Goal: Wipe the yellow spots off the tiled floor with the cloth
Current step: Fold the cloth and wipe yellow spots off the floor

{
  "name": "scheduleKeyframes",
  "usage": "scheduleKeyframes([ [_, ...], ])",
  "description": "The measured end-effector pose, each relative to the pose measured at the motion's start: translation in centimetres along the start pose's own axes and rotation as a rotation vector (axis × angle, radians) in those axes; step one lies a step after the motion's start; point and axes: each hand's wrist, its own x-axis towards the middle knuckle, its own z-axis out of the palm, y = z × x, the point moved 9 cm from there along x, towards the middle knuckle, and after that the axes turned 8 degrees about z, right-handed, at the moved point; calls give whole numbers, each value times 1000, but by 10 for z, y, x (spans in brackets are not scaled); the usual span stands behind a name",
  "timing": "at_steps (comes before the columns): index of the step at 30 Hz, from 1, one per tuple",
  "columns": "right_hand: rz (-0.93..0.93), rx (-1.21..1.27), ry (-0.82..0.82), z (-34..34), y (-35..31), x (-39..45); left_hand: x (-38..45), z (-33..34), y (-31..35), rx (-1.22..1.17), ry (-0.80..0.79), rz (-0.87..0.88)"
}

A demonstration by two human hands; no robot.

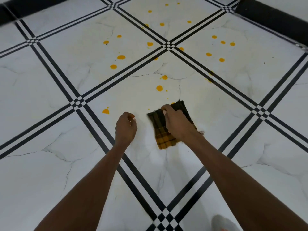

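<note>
Two bare arms reach down over the tiled floor [50, 100], which is white like marble with black double lines crossing it. The right hand [176, 124] lies on top of a cloth [162, 134] and presses it onto the floor. Its fingers [166, 108] are curled over the far edge of the cloth, holding it. The cloth is checked in yellow and dark brown, folded flat, with frayed threads at one corner. It sits in the middle tile, just beside the left hand [125, 128] but not touching it. The left hand hangs close over the floor with its fingers curled in loosely, and it holds nothing.

Many yellow spots [121, 57] are scattered on the tiles past the hands. One spot [105, 111] lies near the left hand, on its outer side. Another spot [159, 88] sits a little beyond the cloth, and a tiny bit of yellow peeks out right at the cloth's far edge. Farther spots reach up toward a dark strip [273, 19] along the wall. A white shoe [221, 222] shows at the bottom edge.
</note>
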Motion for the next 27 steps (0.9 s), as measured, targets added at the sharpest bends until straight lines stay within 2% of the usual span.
scheduleKeyframes([
  [3, -81, -158, 65, 23, 21, 20, 7, 7, -4, 246, -67, 179],
  [5, -140, -315, 16, 48, 35, 31, 9, 18, -6, 374, -126, 280],
  [7, -184, -372, -32, 73, 46, 32, 10, 27, -8, 466, -141, 354],
  [12, -275, -445, 80, 71, 68, 28, 10, 39, -23, 527, -147, 395],
  [18, -128, -443, 131, 24, 89, 135, 6, 46, -23, 588, -97, 342],
  [21, -22, -410, 183, 12, 72, 211, 8, 46, -25, 600, -102, 341],
  [23, -15, -390, 190, 16, 42, 243, 9, 45, -25, 591, -107, 335],
  [25, -139, -419, 182, 36, 5, 237, 9, 46, -24, 580, -102, 338],
  [27, -359, -467, 113, 64, -25, 189, 11, 45, -26, 556, -101, 324],
])
